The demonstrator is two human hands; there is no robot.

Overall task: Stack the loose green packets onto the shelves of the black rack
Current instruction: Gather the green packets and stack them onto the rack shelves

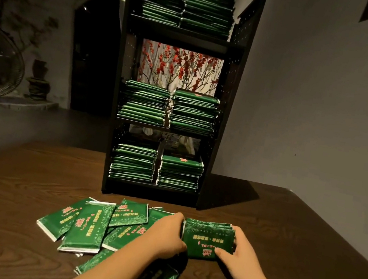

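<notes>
Nearest the viewer, on a brown wooden table (28, 175), the left hand (163, 235) and right hand (238, 256) press in from either side on a small squared stack of green packets (208, 238), fingers curled around its short ends. The packets look light, flat, soft and slippery, so gripping both ends together seems wise. More loose packets (89, 225) lie scattered just left; beyond stands the black rack (228, 112), its three shelves already stacked.

A dim room: a dark wooden table (283, 239), a plain grey wall (317, 100) on the right, an arched doorway (93, 52) behind, and a standing fan (0, 62) at left.
</notes>
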